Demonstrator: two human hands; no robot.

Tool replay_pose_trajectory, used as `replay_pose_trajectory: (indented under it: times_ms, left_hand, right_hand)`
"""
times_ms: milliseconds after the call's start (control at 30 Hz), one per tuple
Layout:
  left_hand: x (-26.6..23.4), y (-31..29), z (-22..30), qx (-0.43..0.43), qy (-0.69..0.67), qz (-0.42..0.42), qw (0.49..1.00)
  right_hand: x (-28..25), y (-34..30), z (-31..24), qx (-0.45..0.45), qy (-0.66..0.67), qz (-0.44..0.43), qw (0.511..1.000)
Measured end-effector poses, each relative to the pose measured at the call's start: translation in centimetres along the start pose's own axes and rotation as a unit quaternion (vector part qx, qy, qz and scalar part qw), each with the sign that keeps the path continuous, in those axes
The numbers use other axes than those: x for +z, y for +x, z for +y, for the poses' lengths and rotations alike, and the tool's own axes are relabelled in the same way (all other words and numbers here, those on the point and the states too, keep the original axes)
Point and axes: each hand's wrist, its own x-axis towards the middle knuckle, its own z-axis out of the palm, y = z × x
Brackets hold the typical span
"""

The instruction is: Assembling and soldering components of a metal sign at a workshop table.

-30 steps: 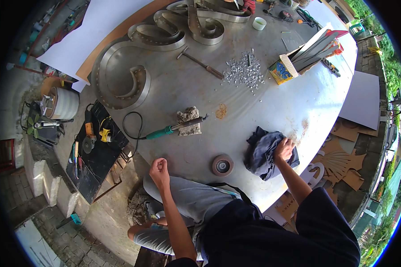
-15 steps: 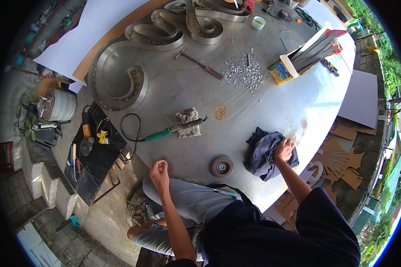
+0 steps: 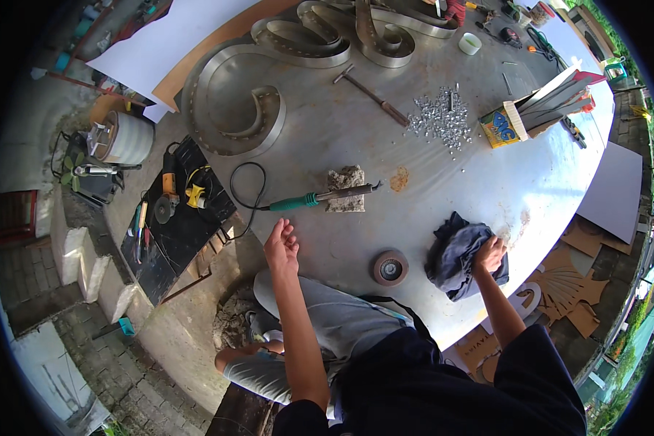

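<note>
My right hand (image 3: 491,254) is closed on a bunched dark navy cloth (image 3: 454,256), pressing it against the metal table (image 3: 327,251) near the right edge. Above my lap hangs my left hand (image 3: 282,247), its fingers loosely curled and apart, with nothing in them that I can see. Just beyond it lies a soldering iron (image 3: 298,202) with a green handle, its metal shaft propped on a rough pale block (image 3: 346,178). Between my hands, closer to the cloth, a round brown roll (image 3: 390,268) sits on the table.
Curved metal letter strips (image 3: 269,138) stand at the far left. A hammer (image 3: 374,97) lies beside a heap of small metal pieces (image 3: 441,120). A yellow box (image 3: 505,125) holds flat strips. On a black board (image 3: 178,218) rests an angle grinder (image 3: 167,192). Far off is a red-gloved hand (image 3: 454,11).
My left hand has risen toward the soldering iron's handle, and its fingers have loosened from a closed curl. My right hand stays on the cloth. The whole view has shifted.
</note>
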Motion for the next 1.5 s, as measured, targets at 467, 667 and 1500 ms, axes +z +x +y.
replay_pose_trajectory:
  times_ms: [467,667,1500]
  left_hand:
    - [0.8,4.2,-0.1,-0.078,-0.076,-0.071,0.992]
    - [2.7,4.4,0.0,-0.067,-0.080,-0.045,0.994]
    - [4.7,2.4,0.1,0.063,-0.094,-0.119,0.986]
  right_hand:
    - [-0.2,-0.6,-0.6,0.026,0.027,0.000,0.999]
    - [-0.1,0.1,0.1,0.013,0.026,0.005,1.000]
    - [-1.5,-0.5,-1.2,0.043,0.047,0.013,0.998]
